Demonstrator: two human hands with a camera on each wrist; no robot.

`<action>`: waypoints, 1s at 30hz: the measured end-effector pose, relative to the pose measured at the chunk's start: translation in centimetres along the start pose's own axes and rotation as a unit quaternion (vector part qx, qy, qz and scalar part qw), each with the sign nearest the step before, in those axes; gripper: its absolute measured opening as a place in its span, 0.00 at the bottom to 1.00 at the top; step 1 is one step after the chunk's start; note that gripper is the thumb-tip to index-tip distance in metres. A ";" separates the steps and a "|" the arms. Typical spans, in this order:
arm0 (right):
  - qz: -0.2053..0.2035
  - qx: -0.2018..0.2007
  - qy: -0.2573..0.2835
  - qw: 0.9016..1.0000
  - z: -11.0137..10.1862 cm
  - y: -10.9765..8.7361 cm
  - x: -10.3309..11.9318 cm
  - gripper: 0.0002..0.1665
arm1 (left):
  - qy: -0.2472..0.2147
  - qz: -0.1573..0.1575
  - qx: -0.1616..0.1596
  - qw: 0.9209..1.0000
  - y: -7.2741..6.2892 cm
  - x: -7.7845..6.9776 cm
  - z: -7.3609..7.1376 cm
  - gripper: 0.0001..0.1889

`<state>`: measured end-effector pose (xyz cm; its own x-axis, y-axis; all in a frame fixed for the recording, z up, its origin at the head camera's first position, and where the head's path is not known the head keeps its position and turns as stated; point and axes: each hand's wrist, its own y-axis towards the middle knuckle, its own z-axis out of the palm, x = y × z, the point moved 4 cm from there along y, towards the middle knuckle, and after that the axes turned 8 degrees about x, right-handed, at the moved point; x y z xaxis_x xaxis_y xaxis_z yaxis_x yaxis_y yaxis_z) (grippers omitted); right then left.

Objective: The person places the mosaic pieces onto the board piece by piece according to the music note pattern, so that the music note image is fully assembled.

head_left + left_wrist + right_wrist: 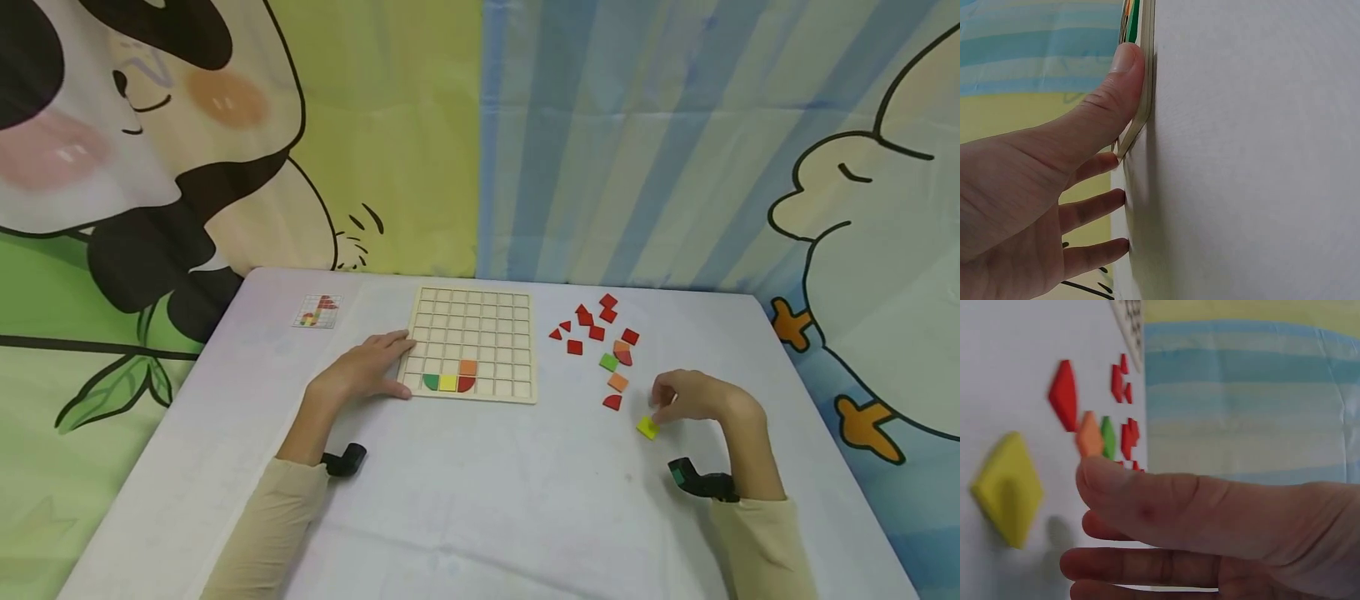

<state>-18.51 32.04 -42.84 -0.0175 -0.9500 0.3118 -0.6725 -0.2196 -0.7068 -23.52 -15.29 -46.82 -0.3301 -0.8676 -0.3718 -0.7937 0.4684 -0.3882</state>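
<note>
A pale wooden grid board (476, 333) lies on the table. Its lower rows hold a green rounded piece (431, 382), a yellow square (447, 382), a red rounded piece (467, 384) and an orange square (468, 367). My left hand (362, 367) touches the board's left edge, thumb on the near corner and fingers spread. Over a loose yellow square tile (646, 428) hovers my right hand (693, 395). In the right wrist view, a gap shows between that yellow tile (1010, 490) and the thumb and fingers, which are loosely extended and hold nothing.
Right of the board lie several red squares (574, 347) and triangles (555, 334), a green square (608, 362), an orange square (618, 382) and a red rounded piece (612, 402). A small pattern card (317, 312) lies at the back left. Printed cloth (600, 142) hangs behind the table.
</note>
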 end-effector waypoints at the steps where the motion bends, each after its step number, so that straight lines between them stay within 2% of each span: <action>1: 0.001 0.006 -0.003 1.000 0.3 0.1 0.1 0.17 | 0.000 -0.002 -0.001 1.000 0.0 0.0 -0.1 0.49; 5: 0.022 0.014 -0.020 0.999 1.0 0.9 0.6 0.21 | 0.000 -0.003 -0.005 1.000 0.0 0.2 -0.1 0.49; 9: 0.042 0.010 -0.044 0.998 1.6 1.6 0.8 0.21 | -0.004 0.000 -0.001 1.000 0.1 0.3 0.0 0.49; 16: 0.033 -0.003 -0.059 0.998 2.0 1.7 1.3 0.17 | -0.005 -0.004 0.000 1.000 -0.1 -0.1 0.1 0.49; 20: 0.014 -0.013 -0.053 0.998 1.7 2.0 1.5 0.13 | -0.009 -0.001 -0.002 1.000 -0.2 0.0 0.1 0.49; 22: -0.008 -0.022 -0.046 0.999 1.4 2.3 1.8 0.11 | -0.012 0.002 -0.002 1.000 -0.2 0.0 0.2 0.49; 25: -0.079 -0.054 -0.027 0.995 0.6 2.3 2.9 0.09 | -0.009 0.004 -0.002 1.000 -0.1 0.0 0.3 0.49; 27: -0.148 -0.092 -0.020 0.985 0.0 2.2 4.6 0.10 | -0.007 0.002 -0.003 1.000 -0.1 0.0 0.2 0.49; 30: -0.246 -0.151 -0.032 0.957 -0.8 2.0 7.9 0.16 | -0.003 -0.001 -0.006 1.000 0.0 0.0 0.1 0.49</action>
<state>-20.59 24.25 -41.26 0.3951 -0.7614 0.5139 -0.7709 -0.5791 -0.2652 -23.45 -15.23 -46.92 -0.3258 -0.8673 -0.3764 -0.8006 0.4649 -0.3781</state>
